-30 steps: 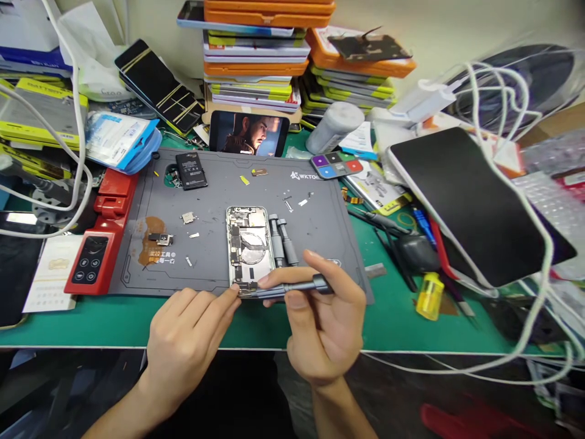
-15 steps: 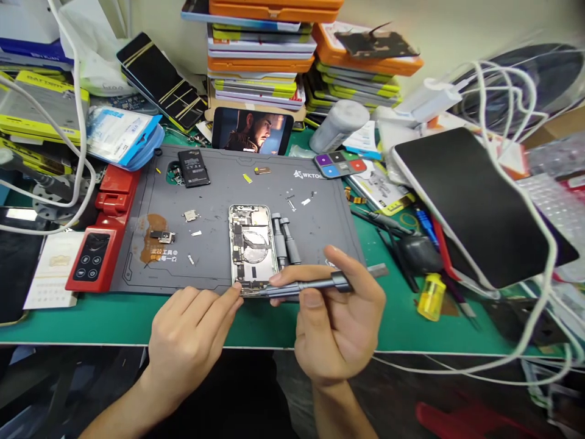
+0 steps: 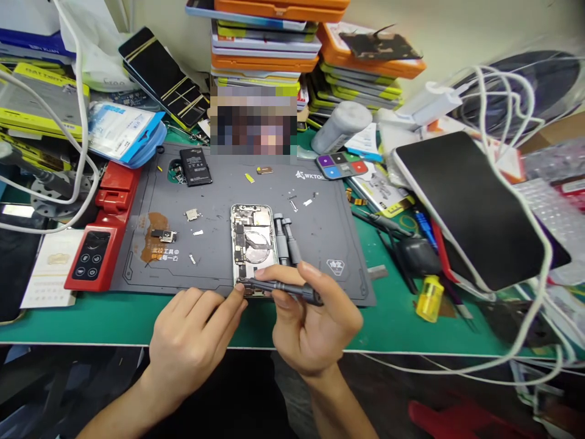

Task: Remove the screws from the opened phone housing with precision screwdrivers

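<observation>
An opened smartphone [image 3: 259, 244], its inner boards and round coil bare, lies at the front of the grey work mat [image 3: 320, 225]. My left hand [image 3: 194, 332] has its fingers bent together, with the fingertips gripping the phone's lower left corner. In my right hand [image 3: 320, 326] a dark screwdriver [image 3: 304, 292] is pinched between thumb and fingers. It lies at a low slant over the phone's bottom end; its tip is too small to make out. Two more screwdrivers [image 3: 281, 241] rest along the phone's right side.
A black phone battery [image 3: 196, 166], a small camera module [image 3: 167, 236] and several tiny parts are spread on the mat. A red device [image 3: 94, 259] borders it at left. Stacked boxes [image 3: 265, 46] rise behind; a dark tablet [image 3: 470, 207] and white cables [image 3: 551, 244] occupy the right.
My right hand has shifted left and slightly down, bringing the screwdriver further over the phone's bottom end. My left hand stays at the phone's corner.
</observation>
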Demonstrator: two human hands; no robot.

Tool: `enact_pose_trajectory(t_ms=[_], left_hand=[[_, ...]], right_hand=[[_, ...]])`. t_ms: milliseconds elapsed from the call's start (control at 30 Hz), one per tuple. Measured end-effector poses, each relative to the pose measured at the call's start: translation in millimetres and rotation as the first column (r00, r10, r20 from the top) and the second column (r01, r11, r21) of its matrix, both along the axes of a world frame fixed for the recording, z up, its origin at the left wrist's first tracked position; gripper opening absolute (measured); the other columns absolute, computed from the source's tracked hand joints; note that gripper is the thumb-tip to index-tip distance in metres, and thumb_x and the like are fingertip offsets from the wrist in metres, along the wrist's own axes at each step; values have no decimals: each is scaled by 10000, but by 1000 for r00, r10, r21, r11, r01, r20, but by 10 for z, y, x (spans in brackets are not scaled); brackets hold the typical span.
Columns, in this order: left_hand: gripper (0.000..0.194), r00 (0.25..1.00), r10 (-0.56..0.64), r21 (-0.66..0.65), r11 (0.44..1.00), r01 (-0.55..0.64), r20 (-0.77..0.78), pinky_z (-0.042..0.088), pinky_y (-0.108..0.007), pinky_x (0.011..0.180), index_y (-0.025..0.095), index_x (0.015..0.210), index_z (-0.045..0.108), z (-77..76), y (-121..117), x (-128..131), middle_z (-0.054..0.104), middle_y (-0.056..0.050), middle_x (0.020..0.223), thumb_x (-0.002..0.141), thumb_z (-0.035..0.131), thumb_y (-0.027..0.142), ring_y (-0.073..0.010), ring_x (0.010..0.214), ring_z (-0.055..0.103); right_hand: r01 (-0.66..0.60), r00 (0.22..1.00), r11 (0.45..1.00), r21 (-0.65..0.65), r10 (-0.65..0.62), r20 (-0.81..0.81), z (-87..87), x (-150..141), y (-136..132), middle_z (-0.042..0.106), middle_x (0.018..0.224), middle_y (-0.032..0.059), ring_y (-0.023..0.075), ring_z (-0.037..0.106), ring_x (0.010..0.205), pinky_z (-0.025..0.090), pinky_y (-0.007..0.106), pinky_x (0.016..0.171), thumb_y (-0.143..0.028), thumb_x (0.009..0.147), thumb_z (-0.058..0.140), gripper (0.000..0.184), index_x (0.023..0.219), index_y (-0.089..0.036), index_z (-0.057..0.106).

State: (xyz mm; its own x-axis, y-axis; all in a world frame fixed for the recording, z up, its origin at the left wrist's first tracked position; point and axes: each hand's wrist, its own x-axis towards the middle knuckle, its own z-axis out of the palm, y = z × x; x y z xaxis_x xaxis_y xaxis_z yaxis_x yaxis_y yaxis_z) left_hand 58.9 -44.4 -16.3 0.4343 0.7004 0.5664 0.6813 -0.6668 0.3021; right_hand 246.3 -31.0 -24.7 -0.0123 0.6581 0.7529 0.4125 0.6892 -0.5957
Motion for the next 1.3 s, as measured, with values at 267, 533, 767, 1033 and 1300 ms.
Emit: enact_pose_trajectory(t_ms=[267, 533, 767, 1033, 1300], left_hand=[[300, 1000, 5, -7, 1000, -5, 5, 401, -378, 664, 94, 1298, 721, 8, -15, 0, 679, -15, 819, 1003, 775, 113, -182, 731, 524], [294, 1000, 6, -2, 1000, -6, -9, 401, -380, 661, 95, 1300, 712, 9, 1, 5, 683, -16, 825, 1011, 762, 111, -185, 727, 530], [292, 1000, 7, -7, 1000, -7, -19, 402, -382, 665, 95, 1302, 714, 8, 0, 5, 687, -16, 828, 1016, 761, 122, -188, 733, 537], [306, 1000, 4, -1, 1000, -5, -13, 402, -388, 658, 90, 1297, 713, 8, -11, 0, 699, -25, 838, 999, 775, 112, -191, 729, 523], [254, 1000, 7, -8, 1000, -7, 1, 392, -388, 656, 101, 1269, 718, 4, 1, 2, 697, -25, 834, 1016, 741, 98, -196, 727, 509]], right_hand=[[34, 998, 999, 41, -36, 42, 32, -19, 26, 791, 1079, 68, 143, 770, 982, 671, 297, 852, 1, 1015, 601, 688, 1666, -192, 488], [18, 998, 1000, 20, -19, 53, -2, -17, 15, 782, 1116, 71, 147, 773, 1021, 678, 311, 858, -17, 1027, 609, 707, 1687, -218, 456], [58, 991, 997, 60, -65, 118, 13, -24, 36, 766, 1104, 74, 151, 779, 1011, 670, 312, 897, -9, 1030, 621, 716, 1696, -193, 431], [137, 952, 990, 25, -139, 273, 174, -2, 29, 792, 1261, 132, 195, 785, 1111, 678, 343, 906, -65, 1065, 600, 692, 1719, -147, 391], [132, 923, 990, 46, -140, 358, 393, -67, 111, 800, 1237, 144, 193, 772, 1037, 631, 357, 857, -30, 1048, 610, 510, 1551, -99, 559]])
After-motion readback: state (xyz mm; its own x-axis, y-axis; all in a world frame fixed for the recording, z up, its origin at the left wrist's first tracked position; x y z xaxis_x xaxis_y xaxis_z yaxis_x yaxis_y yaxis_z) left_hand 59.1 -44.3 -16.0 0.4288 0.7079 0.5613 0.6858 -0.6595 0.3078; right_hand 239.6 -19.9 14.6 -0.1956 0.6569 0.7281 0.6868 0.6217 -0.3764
